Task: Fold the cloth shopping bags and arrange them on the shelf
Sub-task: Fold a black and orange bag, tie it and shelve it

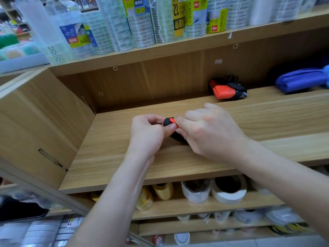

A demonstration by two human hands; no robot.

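Head view, looking down on a wooden shelf (124, 157) that carries three cloth bags. One, a small black-and-orange bag (168, 122) rolled into a tight bundle, sits between the two hands just above the middle of the shelf board. The left hand (147, 132) has its fingers curled in and its thumb pressed on the black part. The right hand (210, 132) curls over the other end, fingertips pinching the orange edge. A second black-and-orange bag (227, 89) lies folded at the back of the shelf, well apart from the hands. A blue bag (300, 81) lies folded further right. Wrapped tape packs (142, 24) crowd the upper shelf (178, 49). Below, one white roll (229, 193) stands beside a plastic-wrapped roll (195, 192).
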